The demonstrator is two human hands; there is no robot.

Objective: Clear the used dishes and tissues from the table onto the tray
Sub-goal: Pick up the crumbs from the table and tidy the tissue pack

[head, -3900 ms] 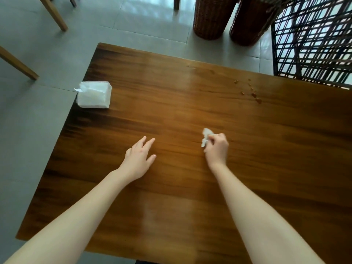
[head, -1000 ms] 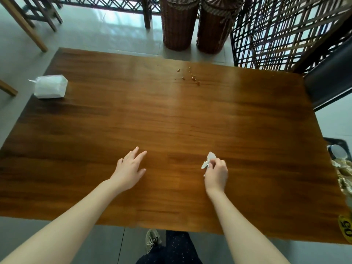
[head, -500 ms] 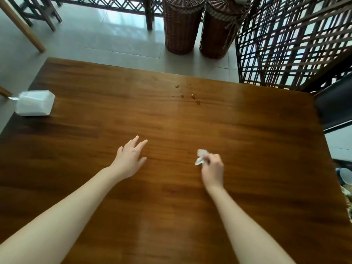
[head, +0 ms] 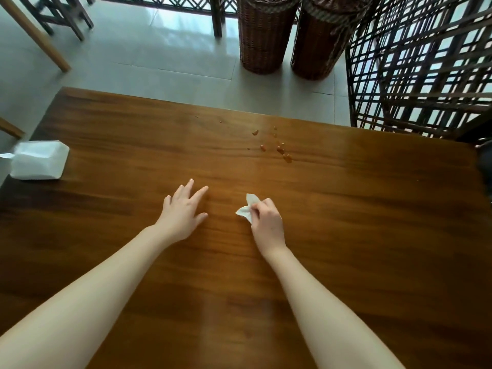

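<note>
The right hand [head: 267, 222] pinches a crumpled tissue [head: 246, 209] over mid-table [head: 372, 235]; the orange crumbs [head: 279, 149] lie farther off, slightly right, nearer this hand; the left hand [head: 183, 209] rests flat, fingers spread.

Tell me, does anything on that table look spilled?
A scatter of small orange-brown bits lies on the wooden table near its far edge, beyond the right hand, which grips a crumpled tissue. Whether they are liquid or crumbs, I cannot tell.

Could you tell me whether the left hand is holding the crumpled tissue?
No, the left hand lies flat and empty on the table, while the right hand pinches the crumpled tissue.
</note>
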